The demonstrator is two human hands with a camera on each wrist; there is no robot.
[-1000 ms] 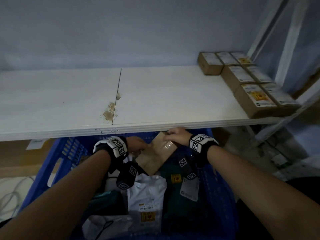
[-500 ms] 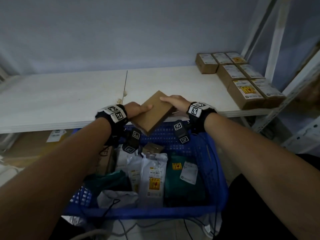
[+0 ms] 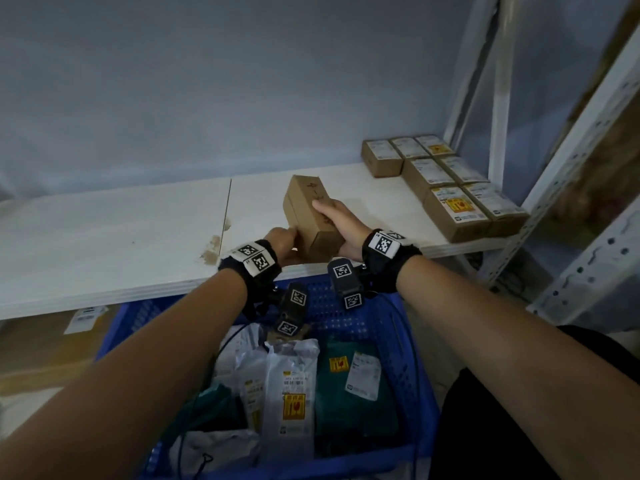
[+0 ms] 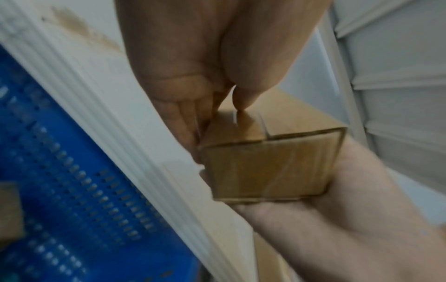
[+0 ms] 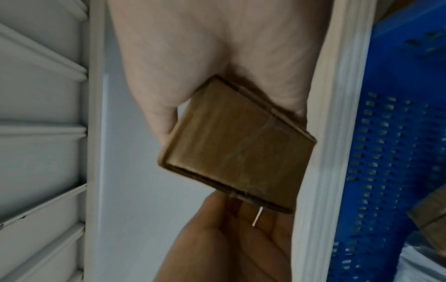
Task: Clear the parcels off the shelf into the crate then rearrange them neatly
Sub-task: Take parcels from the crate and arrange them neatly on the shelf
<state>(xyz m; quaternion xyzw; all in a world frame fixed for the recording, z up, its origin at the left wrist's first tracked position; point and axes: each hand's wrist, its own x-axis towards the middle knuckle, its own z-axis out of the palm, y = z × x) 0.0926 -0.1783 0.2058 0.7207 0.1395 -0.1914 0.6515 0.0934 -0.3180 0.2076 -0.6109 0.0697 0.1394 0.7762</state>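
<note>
A brown cardboard box [image 3: 310,216] [image 4: 267,167] [image 5: 239,150] is held over the front of the white shelf [image 3: 121,233], its long side pointing away from me. My right hand [image 3: 341,225] grips its right side, thumb over the top face. My left hand [image 3: 282,242] pinches the box's near left corner with curled fingers. Below the shelf stands the blue crate [image 3: 408,344] holding several soft parcels: white bags [image 3: 291,382] and a dark green one [image 3: 349,386].
Several labelled brown boxes [image 3: 446,188] are lined up at the shelf's right end beside the white metal upright [image 3: 498,109]. A brown stain [image 3: 211,247] marks the shelf seam. More cardboard [image 3: 41,344] lies under the shelf at left.
Both hands lifted the brown box out of the crate, up past the shelf edge, and turned it so it points away over the shelf.
</note>
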